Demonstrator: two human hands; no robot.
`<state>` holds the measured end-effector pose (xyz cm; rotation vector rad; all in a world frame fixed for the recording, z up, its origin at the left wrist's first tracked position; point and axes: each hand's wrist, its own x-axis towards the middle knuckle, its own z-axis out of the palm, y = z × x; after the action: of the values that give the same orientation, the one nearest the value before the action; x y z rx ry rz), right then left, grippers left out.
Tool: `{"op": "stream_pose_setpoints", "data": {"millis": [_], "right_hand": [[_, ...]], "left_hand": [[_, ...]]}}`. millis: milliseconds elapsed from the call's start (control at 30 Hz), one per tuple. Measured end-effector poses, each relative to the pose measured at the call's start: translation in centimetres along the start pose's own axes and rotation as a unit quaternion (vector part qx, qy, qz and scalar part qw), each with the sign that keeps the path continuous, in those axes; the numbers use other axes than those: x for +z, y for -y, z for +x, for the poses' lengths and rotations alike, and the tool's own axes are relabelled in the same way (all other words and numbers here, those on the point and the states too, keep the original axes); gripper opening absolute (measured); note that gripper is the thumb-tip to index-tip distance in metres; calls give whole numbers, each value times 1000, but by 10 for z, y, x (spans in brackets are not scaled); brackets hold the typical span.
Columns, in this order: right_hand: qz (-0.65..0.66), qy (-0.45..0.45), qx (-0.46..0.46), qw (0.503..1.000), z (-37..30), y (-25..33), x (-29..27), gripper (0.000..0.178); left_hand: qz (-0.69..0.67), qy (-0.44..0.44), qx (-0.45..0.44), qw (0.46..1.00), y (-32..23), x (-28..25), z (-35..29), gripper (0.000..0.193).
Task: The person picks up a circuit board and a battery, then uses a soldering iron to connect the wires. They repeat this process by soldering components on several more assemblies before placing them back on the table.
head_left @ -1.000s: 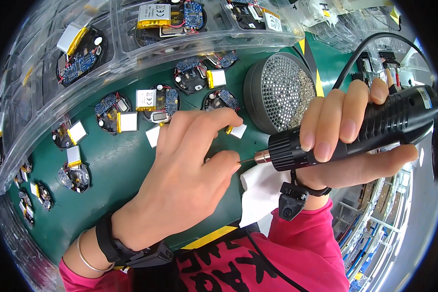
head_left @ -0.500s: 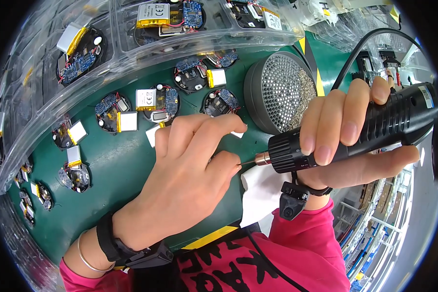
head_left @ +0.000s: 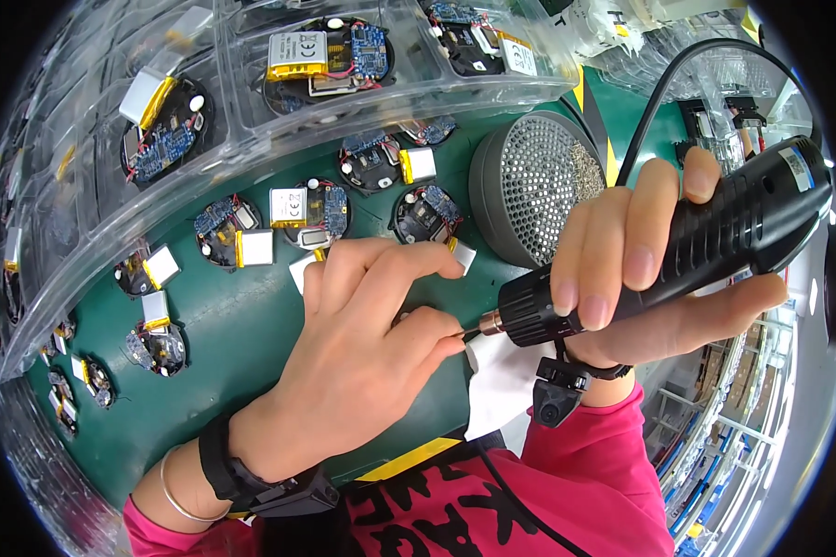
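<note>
My right hand [head_left: 636,255] is wrapped around a black electric screwdriver [head_left: 715,237], its thumb stretched along the underside. The tool lies tilted, its thin bit [head_left: 472,332] pointing left. At the bit's tip, the thumb and a finger of my left hand [head_left: 358,348] are pinched together; whatever is between them, if anything, is hidden. Another left finger reaches over a white battery [head_left: 463,257] wired to a round black housing with a blue circuit board [head_left: 427,215]. A second battery [head_left: 305,269] shows partly behind the left knuckles.
Several similar round assemblies [head_left: 228,230] lie on the green mat [head_left: 241,343]. A clear compartment tray [head_left: 241,139] holds more along the far left. Beyond the bit stands a round dark container [head_left: 497,200] with a perforated top and small screws. A white cloth [head_left: 502,381] lies near me.
The electric screwdriver has shifted left toward my left fingertips, and less of its bit shows. The whole view has moved slightly. My left hand keeps its pinch.
</note>
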<state>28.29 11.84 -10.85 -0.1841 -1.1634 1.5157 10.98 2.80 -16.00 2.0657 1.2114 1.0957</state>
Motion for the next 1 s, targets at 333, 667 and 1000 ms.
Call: {"op": "stream_pose_setpoints", "data": {"millis": [333,667,1000], "right_hand": [[19,-20,10,1000,5,2,-10,73],[69,-28,62,995,6,1,-13,65],[-15,1,22,1000,10,5,-14,68]], "left_hand": [[11,73,-26,997,-12,-11,-5,35],[44,41,1,998,-8,-3,-7,31],[40,4,-1,999,-7,4,6,35]]}}
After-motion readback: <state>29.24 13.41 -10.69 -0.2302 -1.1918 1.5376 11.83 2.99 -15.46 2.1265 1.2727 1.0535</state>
